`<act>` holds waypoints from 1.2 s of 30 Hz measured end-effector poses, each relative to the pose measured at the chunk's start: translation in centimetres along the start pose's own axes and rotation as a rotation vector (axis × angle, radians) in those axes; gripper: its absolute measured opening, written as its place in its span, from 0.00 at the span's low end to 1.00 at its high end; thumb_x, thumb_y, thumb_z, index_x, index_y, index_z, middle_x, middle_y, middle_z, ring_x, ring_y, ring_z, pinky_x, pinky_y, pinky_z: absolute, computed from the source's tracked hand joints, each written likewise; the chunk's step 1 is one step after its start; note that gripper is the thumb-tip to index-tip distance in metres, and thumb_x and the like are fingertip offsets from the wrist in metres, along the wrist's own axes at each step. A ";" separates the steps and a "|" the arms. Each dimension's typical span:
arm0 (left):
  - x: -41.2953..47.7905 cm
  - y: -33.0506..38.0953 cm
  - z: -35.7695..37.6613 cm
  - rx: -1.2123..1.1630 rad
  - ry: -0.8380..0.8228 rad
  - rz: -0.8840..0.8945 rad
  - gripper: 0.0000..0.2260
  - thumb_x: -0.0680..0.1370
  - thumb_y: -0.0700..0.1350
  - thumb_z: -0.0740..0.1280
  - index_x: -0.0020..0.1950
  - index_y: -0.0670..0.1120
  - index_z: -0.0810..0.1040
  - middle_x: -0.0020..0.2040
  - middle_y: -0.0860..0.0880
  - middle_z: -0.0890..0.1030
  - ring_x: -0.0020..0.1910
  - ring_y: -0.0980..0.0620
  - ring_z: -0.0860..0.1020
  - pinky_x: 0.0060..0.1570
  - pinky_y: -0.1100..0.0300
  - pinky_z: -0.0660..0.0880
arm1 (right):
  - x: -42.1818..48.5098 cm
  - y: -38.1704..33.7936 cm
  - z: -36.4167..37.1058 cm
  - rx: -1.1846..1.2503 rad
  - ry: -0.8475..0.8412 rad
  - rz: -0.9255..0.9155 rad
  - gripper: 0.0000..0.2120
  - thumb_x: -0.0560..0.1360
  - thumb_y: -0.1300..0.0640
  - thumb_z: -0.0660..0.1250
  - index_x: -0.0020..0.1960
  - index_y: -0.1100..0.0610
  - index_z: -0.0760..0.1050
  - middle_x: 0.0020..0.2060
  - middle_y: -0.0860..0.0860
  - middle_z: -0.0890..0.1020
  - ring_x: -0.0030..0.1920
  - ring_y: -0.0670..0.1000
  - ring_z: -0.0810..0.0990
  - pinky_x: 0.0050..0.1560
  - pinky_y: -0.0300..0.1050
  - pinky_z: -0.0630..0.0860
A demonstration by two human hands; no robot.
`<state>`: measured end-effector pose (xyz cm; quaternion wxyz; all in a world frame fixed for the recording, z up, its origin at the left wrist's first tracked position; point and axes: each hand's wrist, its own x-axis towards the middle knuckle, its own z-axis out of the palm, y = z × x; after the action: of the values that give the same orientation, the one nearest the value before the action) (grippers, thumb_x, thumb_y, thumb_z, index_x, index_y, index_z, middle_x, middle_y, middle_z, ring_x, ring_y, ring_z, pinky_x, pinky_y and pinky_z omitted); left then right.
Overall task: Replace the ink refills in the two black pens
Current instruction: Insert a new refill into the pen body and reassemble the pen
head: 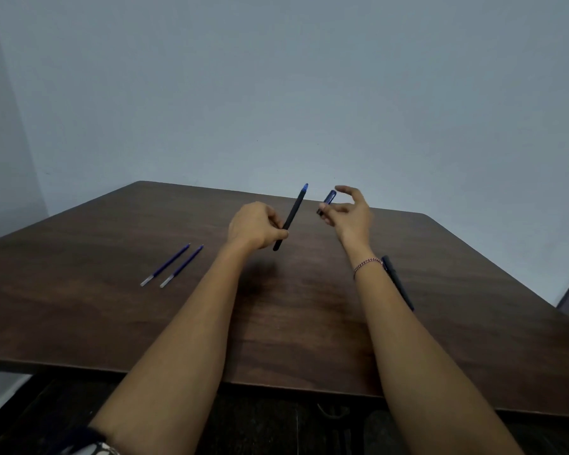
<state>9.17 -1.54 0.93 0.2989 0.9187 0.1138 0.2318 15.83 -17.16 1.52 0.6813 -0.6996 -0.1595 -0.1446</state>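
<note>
Right hand [350, 213], forearm [395, 323] across second pen [403, 292]

A dark wooden table [112, 307] stands against pale blue-grey walls [276, 77].

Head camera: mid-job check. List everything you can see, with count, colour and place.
pen: 1, black with blue tip, held tilted above the table's middle
cap: 1, blue and black, held just right of that pen
second pen: 1, black, lying on the table's right, partly hidden by the right forearm
refills: 2, blue with clear ends, side by side on the table's left
table: 1, dark brown wood
wall: grey-blue, behind
bracelet: 1, red and white, right wrist
left hand: grips pen
right hand: pinches cap
</note>
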 end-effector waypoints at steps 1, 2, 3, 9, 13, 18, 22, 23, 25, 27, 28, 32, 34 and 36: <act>0.0 0.0 0.1 0.006 -0.018 0.012 0.10 0.68 0.48 0.74 0.32 0.53 0.75 0.32 0.55 0.78 0.38 0.54 0.79 0.39 0.60 0.74 | 0.0 -0.1 -0.1 0.063 0.031 -0.009 0.18 0.71 0.66 0.72 0.59 0.58 0.73 0.41 0.61 0.83 0.38 0.52 0.83 0.44 0.42 0.81; 0.0 0.0 0.1 0.010 -0.034 0.023 0.09 0.68 0.48 0.75 0.32 0.53 0.76 0.32 0.55 0.78 0.38 0.54 0.79 0.40 0.59 0.75 | 0.1 -0.3 -0.2 0.117 0.062 -0.015 0.17 0.71 0.66 0.72 0.58 0.57 0.74 0.41 0.61 0.83 0.39 0.53 0.84 0.46 0.43 0.81; 0.0 0.1 0.2 0.012 -0.048 0.032 0.08 0.68 0.47 0.75 0.33 0.53 0.77 0.33 0.55 0.79 0.38 0.54 0.79 0.41 0.59 0.76 | 0.0 -0.4 -0.3 0.165 0.091 -0.017 0.16 0.71 0.66 0.72 0.57 0.56 0.74 0.42 0.61 0.83 0.40 0.53 0.84 0.47 0.43 0.81; 0.1 0.1 0.4 0.011 -0.095 0.078 0.08 0.68 0.46 0.75 0.33 0.52 0.77 0.32 0.56 0.79 0.36 0.57 0.79 0.44 0.57 0.78 | -0.1 -0.9 -0.4 0.325 0.131 -0.042 0.16 0.70 0.65 0.73 0.55 0.55 0.74 0.40 0.59 0.84 0.41 0.52 0.85 0.48 0.43 0.81; 0.2 0.2 0.4 -0.021 -0.121 0.079 0.08 0.68 0.43 0.75 0.34 0.51 0.78 0.33 0.55 0.80 0.33 0.57 0.79 0.42 0.57 0.80 | -0.1 -1.0 -0.3 0.333 0.111 -0.057 0.16 0.71 0.66 0.73 0.55 0.56 0.74 0.41 0.61 0.84 0.42 0.52 0.85 0.48 0.44 0.81; 0.2 0.1 0.5 -0.076 -0.155 0.059 0.07 0.68 0.40 0.76 0.36 0.49 0.79 0.34 0.51 0.81 0.36 0.50 0.83 0.38 0.57 0.82 | 0.0 -0.7 -0.1 0.303 0.090 -0.074 0.16 0.70 0.66 0.72 0.54 0.55 0.74 0.39 0.59 0.84 0.40 0.50 0.85 0.48 0.44 0.82; 0.2 0.0 0.5 -0.104 -0.159 0.051 0.05 0.68 0.39 0.75 0.40 0.46 0.81 0.36 0.50 0.82 0.36 0.49 0.83 0.36 0.57 0.82 | 0.2 -0.5 0.0 0.257 0.060 -0.088 0.16 0.70 0.66 0.73 0.54 0.55 0.75 0.38 0.57 0.84 0.39 0.50 0.85 0.49 0.46 0.82; 0.3 0.0 0.6 -0.106 -0.156 0.052 0.05 0.68 0.39 0.75 0.40 0.46 0.81 0.36 0.50 0.82 0.36 0.49 0.83 0.36 0.57 0.82 | 0.3 -0.4 0.0 0.239 0.048 -0.096 0.16 0.70 0.65 0.73 0.54 0.55 0.75 0.37 0.57 0.84 0.39 0.50 0.85 0.49 0.46 0.82; 0.3 0.0 0.6 -0.109 -0.148 0.060 0.05 0.68 0.40 0.75 0.40 0.45 0.81 0.35 0.50 0.81 0.36 0.49 0.83 0.35 0.57 0.81 | 0.3 -0.3 0.3 0.193 0.028 -0.115 0.16 0.70 0.65 0.74 0.54 0.54 0.75 0.36 0.55 0.84 0.39 0.49 0.85 0.48 0.46 0.82; 0.3 -0.1 0.7 -0.107 -0.130 0.072 0.05 0.68 0.40 0.75 0.41 0.44 0.81 0.35 0.49 0.82 0.36 0.49 0.83 0.36 0.57 0.82 | 0.3 -0.2 0.5 0.149 0.012 -0.133 0.16 0.69 0.65 0.74 0.54 0.52 0.76 0.35 0.53 0.83 0.39 0.49 0.85 0.48 0.46 0.82; 0.4 -0.1 0.7 -0.099 -0.118 0.078 0.05 0.68 0.40 0.75 0.42 0.44 0.81 0.36 0.48 0.82 0.36 0.49 0.83 0.37 0.57 0.81 | 0.3 -0.1 0.6 0.138 0.002 -0.140 0.16 0.69 0.64 0.74 0.54 0.52 0.75 0.36 0.53 0.83 0.39 0.50 0.85 0.48 0.46 0.82; 0.4 -0.1 0.8 -0.108 -0.101 0.090 0.05 0.69 0.40 0.74 0.43 0.45 0.81 0.34 0.51 0.81 0.34 0.51 0.82 0.37 0.59 0.81 | 0.3 0.1 0.8 0.107 -0.023 -0.152 0.17 0.70 0.64 0.73 0.55 0.52 0.75 0.36 0.54 0.83 0.40 0.51 0.85 0.48 0.46 0.82; 0.5 -0.2 0.7 -0.112 -0.092 0.096 0.05 0.70 0.40 0.74 0.42 0.47 0.81 0.33 0.53 0.80 0.32 0.54 0.81 0.36 0.60 0.80 | 0.3 0.1 1.0 0.082 -0.044 -0.156 0.17 0.71 0.64 0.73 0.56 0.53 0.75 0.37 0.54 0.83 0.40 0.51 0.85 0.48 0.46 0.82; 0.6 -0.2 0.7 -0.116 -0.074 0.102 0.04 0.70 0.41 0.73 0.43 0.47 0.81 0.32 0.55 0.80 0.31 0.57 0.80 0.35 0.60 0.80 | 0.1 0.2 1.2 0.072 -0.074 -0.164 0.16 0.71 0.63 0.72 0.57 0.53 0.74 0.36 0.54 0.82 0.40 0.51 0.85 0.47 0.45 0.82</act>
<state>10.01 -1.52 0.47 0.3435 0.9124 0.0422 0.2186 16.01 -15.93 1.40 0.6857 -0.6640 -0.2464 -0.1683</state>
